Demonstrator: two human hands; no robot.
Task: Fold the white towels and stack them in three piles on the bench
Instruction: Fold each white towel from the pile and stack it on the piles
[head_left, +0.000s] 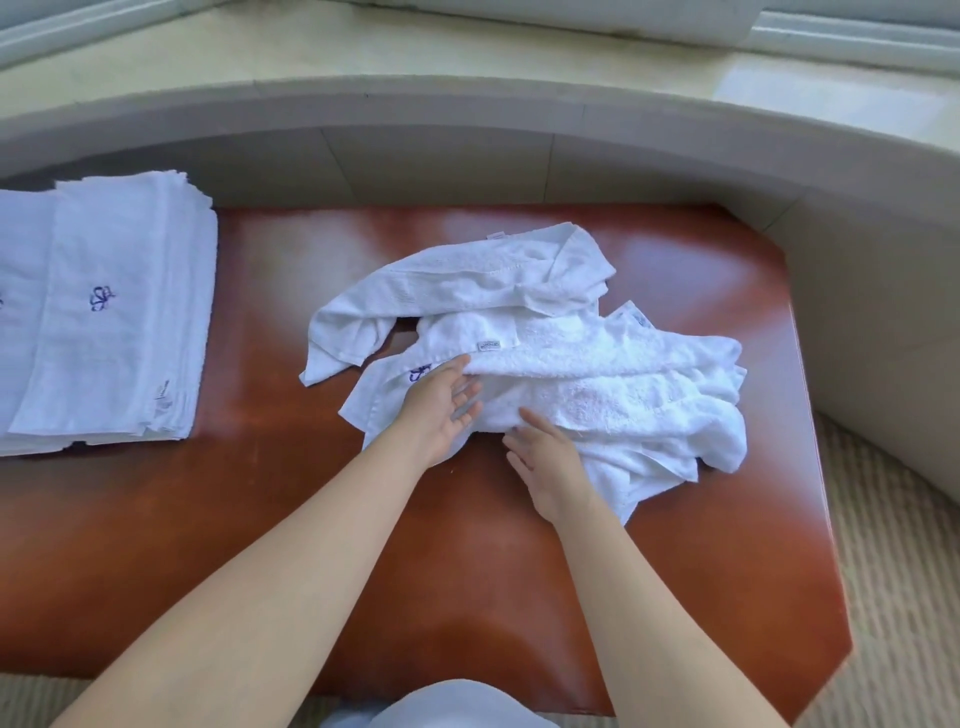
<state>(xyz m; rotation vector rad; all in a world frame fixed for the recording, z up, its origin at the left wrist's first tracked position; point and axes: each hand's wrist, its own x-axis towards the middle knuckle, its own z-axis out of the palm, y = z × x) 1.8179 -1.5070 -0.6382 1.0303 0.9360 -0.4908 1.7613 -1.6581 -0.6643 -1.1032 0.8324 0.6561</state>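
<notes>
Head view: both hands (488, 415) on crumpled towels (571, 364) (fingers straight).

I find no text that I can read. A small white tag (491, 345) is sewn to a towel in the loose heap (597, 374); its print is too small to make out. A second tag (496, 235) sits on the far hem of the heap, also illegible. A blue embroidered emblem (420, 373) shows on a towel just beside my left hand (441, 402); it is a looped motif, not letters. The same blue emblem (102, 298) marks the top towel of the folded pile (130, 260). A tag (162, 396) at that pile's near corner carries unreadable print.
</notes>
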